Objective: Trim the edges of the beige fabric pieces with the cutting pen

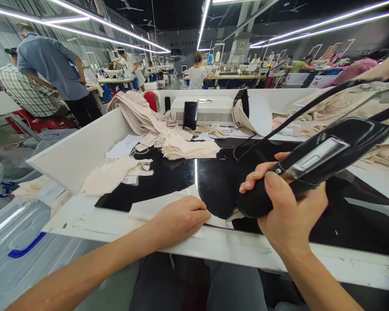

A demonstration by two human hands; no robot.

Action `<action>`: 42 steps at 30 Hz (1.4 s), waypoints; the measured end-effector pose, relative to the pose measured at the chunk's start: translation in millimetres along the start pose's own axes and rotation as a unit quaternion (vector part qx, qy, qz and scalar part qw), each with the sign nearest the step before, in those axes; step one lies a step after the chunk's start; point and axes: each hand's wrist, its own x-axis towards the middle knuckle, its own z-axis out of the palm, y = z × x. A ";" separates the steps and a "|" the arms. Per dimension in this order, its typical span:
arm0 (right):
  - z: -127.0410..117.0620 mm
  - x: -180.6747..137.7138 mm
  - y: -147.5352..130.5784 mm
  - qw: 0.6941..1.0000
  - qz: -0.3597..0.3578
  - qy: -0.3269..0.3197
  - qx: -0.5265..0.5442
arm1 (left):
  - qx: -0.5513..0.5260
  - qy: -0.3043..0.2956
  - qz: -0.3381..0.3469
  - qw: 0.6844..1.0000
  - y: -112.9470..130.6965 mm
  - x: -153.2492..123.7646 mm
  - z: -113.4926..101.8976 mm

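My right hand (287,207) is wrapped around the front of a black hand-held tool (314,166), its tip pointing down at the near edge of a pale fabric piece (155,206). A black cord (298,113) runs from the tool up to the right. My left hand (181,218) rests palm down on that fabric piece, fingers curled and pressed together, holding it against the black table top (175,177).
Stacks of beige fabric pieces (178,144) lie further back, with more (116,172) on the left. A white box unit (207,110) and a dark phone (190,115) stand behind. White walls (81,151) border the table. A clear plastic bin (16,246) sits at left. People work at other tables behind.
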 end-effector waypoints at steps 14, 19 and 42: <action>16.2 2.2 1.7 0.999 -0.004 -0.004 0.041 | -0.030 0.035 0.026 0.999 -1.5 -10.5 -0.5; 26.2 -1.3 9.3 0.998 0.005 -0.020 0.052 | -0.026 0.038 0.033 0.998 -1.3 -11.9 1.6; 37.9 1.2 16.1 0.998 0.020 -0.017 0.055 | 0.012 0.041 0.017 0.999 0.3 -11.7 4.3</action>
